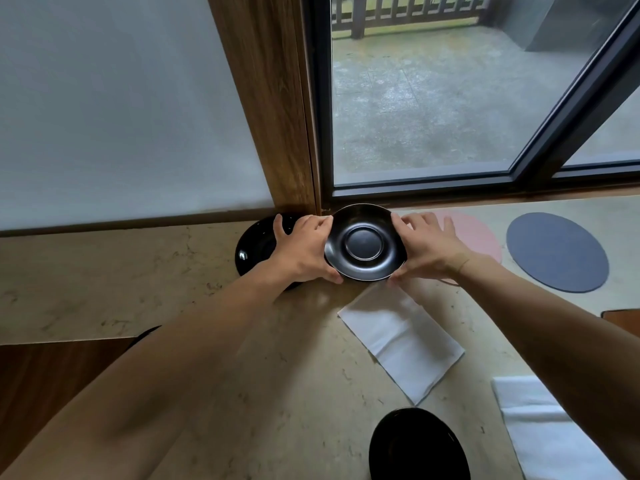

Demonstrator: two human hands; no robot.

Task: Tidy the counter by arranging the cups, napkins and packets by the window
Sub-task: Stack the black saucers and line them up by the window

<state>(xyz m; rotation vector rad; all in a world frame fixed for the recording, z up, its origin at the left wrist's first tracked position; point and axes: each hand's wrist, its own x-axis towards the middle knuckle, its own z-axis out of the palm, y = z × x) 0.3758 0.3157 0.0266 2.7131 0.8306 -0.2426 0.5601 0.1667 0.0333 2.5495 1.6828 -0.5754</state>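
Observation:
A black saucer [364,242] is held by both hands close to the window frame, slightly tilted toward me. My left hand [304,249] grips its left rim and my right hand [427,249] grips its right rim. A second black saucer [254,247] lies behind my left hand, partly hidden by it. A white napkin [401,344] lies flat on the counter just below the held saucer. Another white napkin [540,420] sits at the lower right under my right forearm. A black cup or dish [417,448] stands at the bottom edge.
A pink round coaster [474,233] lies behind my right hand, and a grey-blue round coaster [557,251] sits to its right. The marble counter [104,282] ends at a front edge on the left. A wooden post and the window glass stand behind.

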